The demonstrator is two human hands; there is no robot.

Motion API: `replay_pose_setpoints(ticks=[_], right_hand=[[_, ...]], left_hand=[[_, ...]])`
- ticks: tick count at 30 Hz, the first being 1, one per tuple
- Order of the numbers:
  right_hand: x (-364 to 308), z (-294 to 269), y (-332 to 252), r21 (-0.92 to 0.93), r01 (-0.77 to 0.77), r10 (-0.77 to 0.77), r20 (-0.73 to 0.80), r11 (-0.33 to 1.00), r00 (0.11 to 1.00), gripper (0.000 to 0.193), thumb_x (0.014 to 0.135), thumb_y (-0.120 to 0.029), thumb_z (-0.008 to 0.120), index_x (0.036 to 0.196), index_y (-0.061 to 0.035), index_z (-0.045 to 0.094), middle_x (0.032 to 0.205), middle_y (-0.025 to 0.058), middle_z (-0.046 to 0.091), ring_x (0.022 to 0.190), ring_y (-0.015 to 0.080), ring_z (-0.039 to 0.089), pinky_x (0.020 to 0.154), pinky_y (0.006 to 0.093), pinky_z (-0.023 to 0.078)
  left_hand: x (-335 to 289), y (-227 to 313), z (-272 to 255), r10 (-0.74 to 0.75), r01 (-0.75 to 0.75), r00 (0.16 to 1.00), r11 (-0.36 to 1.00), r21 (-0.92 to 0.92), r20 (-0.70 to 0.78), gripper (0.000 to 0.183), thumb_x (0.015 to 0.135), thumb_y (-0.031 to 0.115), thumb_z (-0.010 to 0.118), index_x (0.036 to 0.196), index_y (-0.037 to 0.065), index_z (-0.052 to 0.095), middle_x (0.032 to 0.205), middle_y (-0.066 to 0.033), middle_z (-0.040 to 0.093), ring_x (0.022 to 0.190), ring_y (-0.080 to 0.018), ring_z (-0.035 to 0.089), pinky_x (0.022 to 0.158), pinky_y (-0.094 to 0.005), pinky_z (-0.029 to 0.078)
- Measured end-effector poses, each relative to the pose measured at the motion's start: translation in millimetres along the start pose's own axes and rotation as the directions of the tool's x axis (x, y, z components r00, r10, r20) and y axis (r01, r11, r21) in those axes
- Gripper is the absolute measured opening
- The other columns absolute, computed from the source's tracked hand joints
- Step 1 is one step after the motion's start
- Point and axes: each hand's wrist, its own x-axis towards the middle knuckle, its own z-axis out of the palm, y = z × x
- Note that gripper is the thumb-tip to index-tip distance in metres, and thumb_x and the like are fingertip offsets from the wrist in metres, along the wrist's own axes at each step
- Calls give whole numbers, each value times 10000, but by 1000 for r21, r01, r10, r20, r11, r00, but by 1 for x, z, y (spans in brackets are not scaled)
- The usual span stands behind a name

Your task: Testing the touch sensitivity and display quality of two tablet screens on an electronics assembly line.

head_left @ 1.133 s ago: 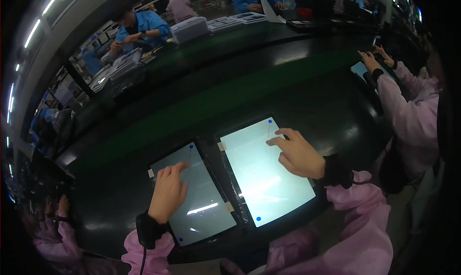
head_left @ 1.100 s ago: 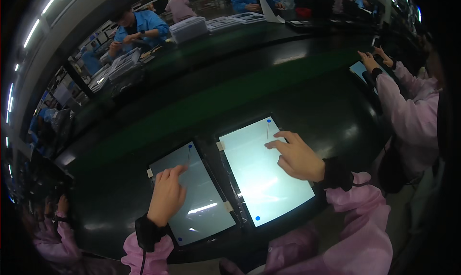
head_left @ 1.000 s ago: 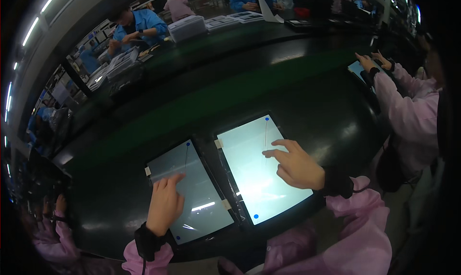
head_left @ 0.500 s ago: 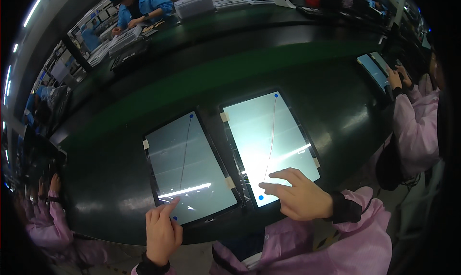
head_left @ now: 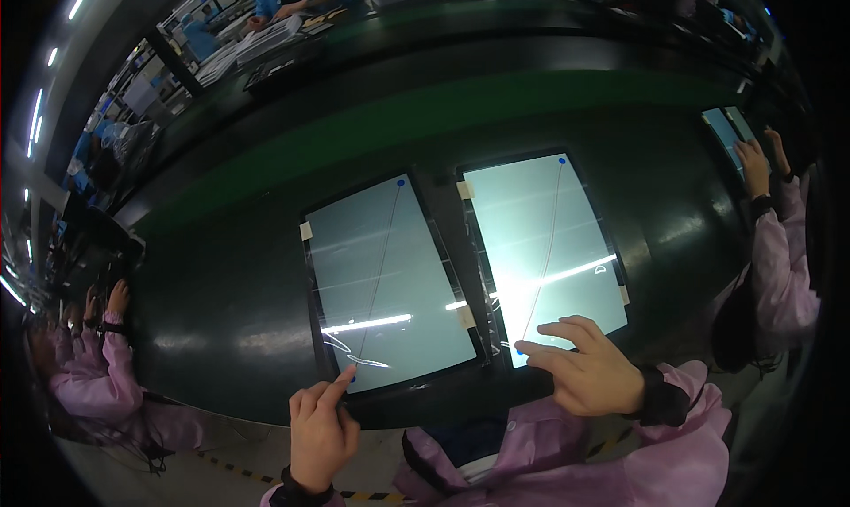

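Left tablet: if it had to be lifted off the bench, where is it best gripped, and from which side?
Probably the left tablet by its two long edges, coming from the near short end. It lies flat, screen up, with the left hand fingertip at that near end. The inner long edge runs close to the right tablet, so there is little finger room there.

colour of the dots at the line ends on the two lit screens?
Blue, clearest in the head view: left screen's top dot, right screen's top dot.
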Motion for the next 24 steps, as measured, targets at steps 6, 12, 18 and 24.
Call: replay_pose_setpoints(ticks=[6,12,18,24], right_hand=[[1,1,1,-13,27,-27,-4,1000,1000,390,699,-131,612,1076,-34,602,1234,62,598,1191,271,491,1027,456,348],[2,-5,4,-82,30,-30,8,996,1000,384,701,-149,628,1069,-40,602,1243,64,593,1206,268,486,1028,456,345],[2,-6,-2,-95,53,-53,2,994,999,388,724,-191,647,1079,-42,597,1265,100,568,1231,272,473,1026,465,355],[9,-22,25,1,-102,99,-251,995,963,435,787,-101,589,1210,-9,543,1333,138,509,1193,311,487,1005,439,386]], left_hand=[[-7,-3,3,-2,1,1000,1000,-4,-16,605,685,-50,550,1282,38,519,1014,-112,558,890,-263,513,889,-394,380],[-4,0,4,-16,15,999,1000,-26,-35,609,679,-54,544,1279,47,531,1001,-107,563,898,-261,516,886,-388,374],[-3,-7,6,38,-39,998,999,-22,-41,496,745,13,584,1236,10,519,1121,-183,590,1026,-368,526,927,-454,373],[9,-28,2,25,-20,945,1000,21,-327,472,799,-10,553,1266,-10,483,1196,-207,550,1105,-368,510,958,-453,370]])
